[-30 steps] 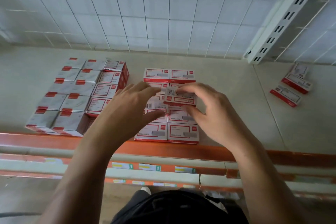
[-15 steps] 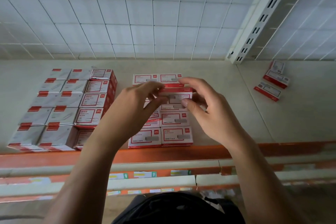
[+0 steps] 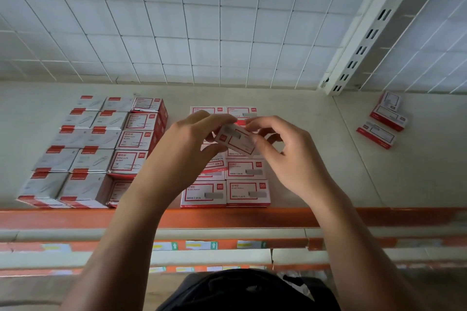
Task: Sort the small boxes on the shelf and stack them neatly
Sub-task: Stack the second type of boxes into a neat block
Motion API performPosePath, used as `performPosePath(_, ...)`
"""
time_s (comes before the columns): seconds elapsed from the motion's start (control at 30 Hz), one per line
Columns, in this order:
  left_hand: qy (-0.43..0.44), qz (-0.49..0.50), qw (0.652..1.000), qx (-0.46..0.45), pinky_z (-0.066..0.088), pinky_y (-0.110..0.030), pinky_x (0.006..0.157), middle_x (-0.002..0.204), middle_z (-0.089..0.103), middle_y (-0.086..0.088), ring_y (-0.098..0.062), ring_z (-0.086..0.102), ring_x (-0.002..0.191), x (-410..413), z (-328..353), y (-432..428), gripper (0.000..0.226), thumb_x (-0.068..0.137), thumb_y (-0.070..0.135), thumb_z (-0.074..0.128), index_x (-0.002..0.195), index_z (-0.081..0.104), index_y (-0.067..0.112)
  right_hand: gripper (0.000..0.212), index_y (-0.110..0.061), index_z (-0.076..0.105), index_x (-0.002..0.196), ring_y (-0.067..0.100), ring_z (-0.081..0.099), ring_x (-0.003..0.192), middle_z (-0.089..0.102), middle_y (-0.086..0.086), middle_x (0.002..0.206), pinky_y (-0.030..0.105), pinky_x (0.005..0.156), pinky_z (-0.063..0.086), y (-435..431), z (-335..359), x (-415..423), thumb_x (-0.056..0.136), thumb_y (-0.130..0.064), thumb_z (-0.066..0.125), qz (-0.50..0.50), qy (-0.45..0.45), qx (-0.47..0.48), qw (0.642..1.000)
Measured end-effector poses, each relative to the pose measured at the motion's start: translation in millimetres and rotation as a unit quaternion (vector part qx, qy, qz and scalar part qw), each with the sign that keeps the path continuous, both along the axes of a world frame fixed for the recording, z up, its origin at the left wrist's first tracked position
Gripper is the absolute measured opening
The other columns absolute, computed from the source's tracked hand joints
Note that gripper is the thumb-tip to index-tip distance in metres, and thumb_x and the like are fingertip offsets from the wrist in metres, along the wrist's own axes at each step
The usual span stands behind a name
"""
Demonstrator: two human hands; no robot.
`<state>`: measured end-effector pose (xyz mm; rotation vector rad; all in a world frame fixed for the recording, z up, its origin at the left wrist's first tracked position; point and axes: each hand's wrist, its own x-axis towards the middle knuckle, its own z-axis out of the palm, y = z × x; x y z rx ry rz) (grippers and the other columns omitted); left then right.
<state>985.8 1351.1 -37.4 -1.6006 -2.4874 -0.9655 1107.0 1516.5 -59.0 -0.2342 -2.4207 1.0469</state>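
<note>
Fingers [image 3: 209,117] of our left hand [image 3: 177,156] and right hand [image 3: 290,159] pinch one small box [image 3: 237,140] by its ends, tilted, just above the middle stack [image 3: 247,192] on the shelf [image 3: 353,171]. Set down askew, it could nudge the rows beneath out of line, or slide off toward the orange front edge [image 3: 50,217] just in front of that stack. A few loose boxes [image 3: 381,121] lie well right of it.
</note>
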Motion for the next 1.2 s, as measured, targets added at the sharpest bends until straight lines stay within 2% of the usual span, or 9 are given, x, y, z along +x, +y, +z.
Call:
performPosePath(0.1,-0.005,-0.009,1.0,0.009,0.042,-0.004,0.068,0.102,0.061,0.007,0.005,0.052,0.075,0,1,3,0.056,0.08,0.009,0.075,0.131,0.058,0.021,0.022,-0.018,0.061,0.112,-0.003,0.061,0.095,0.066,-0.017,0.102,0.011,0.074,0.05,-2,3,-1,0.091,-0.013,0.067,0.004,-0.02,-0.049,0.999)
performPosePath(0.27,-0.037,0.041,0.998,0.038,0.054,-0.018,0.07,0.101,0.065,0.011,0.001,0.06,0.077,0,2,9,0.044,0.088,0.025,0.068,0.129,0.055,0.015,0.052,-0.028,0.046,0.14,0.013,0.069,0.09,0.061,-0.006,0.115,0.031,0.071,0.061,-4,6,-2,0.094,-0.006,0.06,0.047,-0.028,-0.146,0.988)
performPosePath(0.4,-0.034,-0.015,0.999,0.015,0.052,-0.021,0.072,0.105,0.064,0.009,-0.004,0.06,0.084,4,1,12,0.051,0.083,0.052,0.065,0.119,0.064,0.017,0.041,-0.02,0.052,0.127,0.015,0.072,0.088,0.064,-0.014,0.105,0.039,0.077,0.061,-1,5,-5,0.091,-0.007,0.066,0.013,0.007,-0.194,0.981)
performPosePath(0.47,-0.005,-0.001,1.0,0.005,0.052,-0.023,0.071,0.107,0.061,0.006,-0.006,0.056,0.082,2,0,15,0.052,0.078,0.046,0.069,0.12,0.064,0.015,0.039,-0.019,0.053,0.124,0.014,0.073,0.088,0.064,-0.011,0.108,0.039,0.075,0.061,0,3,-6,0.089,-0.013,0.069,0.001,-0.002,-0.206,0.979)
performPosePath(0.6,0.021,0.012,1.0,-0.006,0.048,-0.015,0.068,0.108,0.064,-0.003,-0.009,0.054,0.078,-4,-2,16,0.045,0.079,0.022,0.077,0.12,0.065,0.008,0.051,-0.014,0.056,0.129,0.009,0.062,0.112,0.059,-0.002,0.129,0.029,0.092,0.055,7,-1,-6,0.083,-0.02,0.076,-0.006,0.008,-0.001,1.0)
performPosePath(0.73,0.019,0.012,1.0,-0.003,0.044,-0.01,0.067,0.106,0.063,-0.003,-0.008,0.052,0.076,-7,-2,14,0.046,0.077,0.018,0.078,0.12,0.065,0.007,0.037,-0.006,0.067,0.116,0.019,0.059,0.118,0.063,0.004,0.126,0.038,0.099,0.052,14,-2,-7,0.081,-0.014,0.074,0.007,0.047,0.152,0.987)
performPosePath(0.87,0.018,0.009,1.0,-0.002,0.042,-0.008,0.069,0.108,0.063,-0.002,-0.008,0.051,0.076,-10,-2,14,0.046,0.078,0.019,0.078,0.121,0.064,0.008,0.035,-0.008,0.068,0.114,0.021,0.061,0.115,0.066,0.004,0.121,0.044,0.095,0.053,13,-3,-10,0.082,-0.021,0.068,-0.005,0.045,0.171,0.984)
performPosePath(1.0,0.019,0.015,1.0,0.005,0.053,-0.022,0.07,0.112,0.062,0.0,-0.01,0.055,0.081,-14,-2,13,0.047,0.082,0.028,0.074,0.125,0.063,0.011,0.032,-0.007,0.069,0.113,0.021,0.062,0.113,0.067,0.004,0.12,0.045,0.094,0.054,15,-6,-14,0.083,-0.017,0.07,-0.008,0.05,0.154,0.987)
performPosePath(1.2,0.022,0.032,0.999,-0.01,0.05,-0.024,0.071,0.115,0.062,0.0,-0.009,0.056,0.084,-19,-6,5,0.045,0.084,0.03,0.071,0.125,0.063,0.013,0.03,-0.008,0.069,0.112,0.021,0.062,0.113,0.066,0.003,0.121,0.045,0.095,0.054,19,-16,-19,0.084,-0.017,0.072,-0.031,0.014,0.139,0.99)
